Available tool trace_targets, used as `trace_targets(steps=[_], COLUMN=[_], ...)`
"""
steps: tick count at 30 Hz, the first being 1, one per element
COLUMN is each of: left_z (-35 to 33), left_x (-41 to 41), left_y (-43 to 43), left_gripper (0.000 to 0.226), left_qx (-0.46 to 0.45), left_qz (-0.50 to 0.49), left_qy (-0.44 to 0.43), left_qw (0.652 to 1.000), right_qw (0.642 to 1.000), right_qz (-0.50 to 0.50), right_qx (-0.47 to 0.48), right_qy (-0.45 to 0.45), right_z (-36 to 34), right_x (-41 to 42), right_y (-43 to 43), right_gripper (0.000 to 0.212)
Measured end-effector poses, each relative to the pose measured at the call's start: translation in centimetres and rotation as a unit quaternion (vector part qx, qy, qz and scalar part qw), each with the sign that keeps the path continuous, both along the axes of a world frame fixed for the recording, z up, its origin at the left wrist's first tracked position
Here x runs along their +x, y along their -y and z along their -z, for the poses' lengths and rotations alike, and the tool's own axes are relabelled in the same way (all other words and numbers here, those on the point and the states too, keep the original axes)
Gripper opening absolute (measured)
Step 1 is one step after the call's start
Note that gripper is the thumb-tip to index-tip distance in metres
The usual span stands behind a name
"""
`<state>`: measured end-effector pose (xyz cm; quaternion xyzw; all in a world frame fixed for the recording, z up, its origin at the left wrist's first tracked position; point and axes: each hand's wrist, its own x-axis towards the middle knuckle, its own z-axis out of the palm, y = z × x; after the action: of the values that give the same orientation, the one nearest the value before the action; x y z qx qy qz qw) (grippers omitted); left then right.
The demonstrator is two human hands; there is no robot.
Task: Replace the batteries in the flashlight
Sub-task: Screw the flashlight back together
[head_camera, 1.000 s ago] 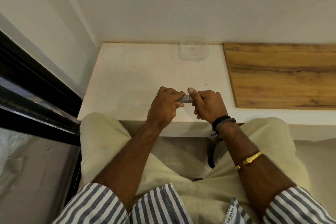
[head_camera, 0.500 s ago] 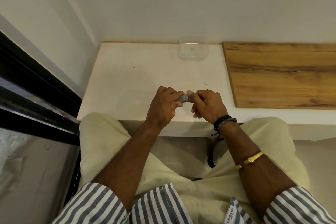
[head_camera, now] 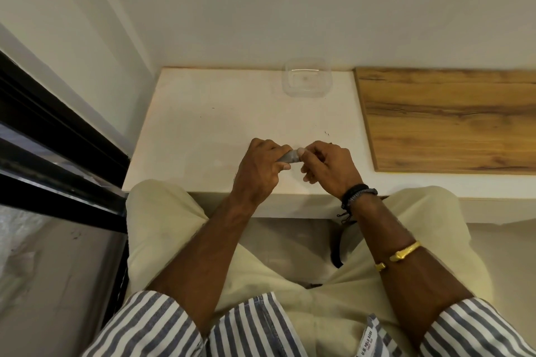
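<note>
A small grey flashlight [head_camera: 290, 157] lies crosswise between both hands, just above the near edge of the white table [head_camera: 208, 124]. My left hand [head_camera: 261, 168] is wrapped around its body, hiding most of it. My right hand [head_camera: 326, 166] pinches the flashlight's right end with thumb and forefinger, the other fingers curled underneath. Only a short grey stretch of the flashlight shows between the two hands. No loose batteries are visible.
A clear plastic container [head_camera: 307, 77] stands at the back of the table against the wall. A wooden board [head_camera: 452, 119] covers the right part of the table. A black window frame [head_camera: 58, 153] runs along the left. My knees are under the table's near edge.
Both hands have risen slightly away from the table edge. My right thumb and forefinger have shifted on the flashlight's end, and the visible grey part is shorter.
</note>
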<state>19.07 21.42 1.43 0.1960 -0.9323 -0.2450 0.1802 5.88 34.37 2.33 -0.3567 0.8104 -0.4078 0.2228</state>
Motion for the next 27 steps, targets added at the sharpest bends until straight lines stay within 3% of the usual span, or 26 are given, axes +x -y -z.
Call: trace_targets(steps=[4,8,13,15,19,23,27], left_z=[-0.08,-0.14,-0.11,-0.19,-0.1,0.25,0.41], left_x=[0.0,-0.01,-0.02,-0.04,-0.14,-0.24,-0.2], left_y=[-0.29,-0.2,-0.11,-0.16,-0.35,-0.24,0.03], left_gripper=[0.027,0.028,0.028,0.027,0.027,0.027,0.023], left_qx=[-0.01,0.008,0.016,0.01,-0.014,0.006,0.014], left_qz=[0.019,0.001,-0.005,0.001,0.016,-0.004,-0.015], left_qy=[-0.005,-0.003,0.008,0.004,0.0,0.004,0.015], left_qw=[1.0,1.0,1.0,1.0,1.0,1.0,1.0], right_qw=[0.997,0.997,0.998,0.999,0.998,0.997,0.997], right_qz=[0.047,0.002,-0.027,-0.006,0.041,0.003,-0.031], right_qx=[0.061,-0.012,-0.037,-0.022,0.046,0.0,-0.053], right_qy=[-0.02,0.07,0.032,0.034,-0.012,0.074,0.056], right_z=[-0.05,-0.03,0.22,0.14,0.05,0.04,0.22], right_x=[0.28,-0.22,-0.31,-0.22,-0.01,-0.31,-0.57], right_y=[-0.06,-0.19,-0.12,-0.09,-0.14,-0.25,-0.22], right_gripper=[0.062,0.034,0.024,0.025,0.056,0.037,0.03])
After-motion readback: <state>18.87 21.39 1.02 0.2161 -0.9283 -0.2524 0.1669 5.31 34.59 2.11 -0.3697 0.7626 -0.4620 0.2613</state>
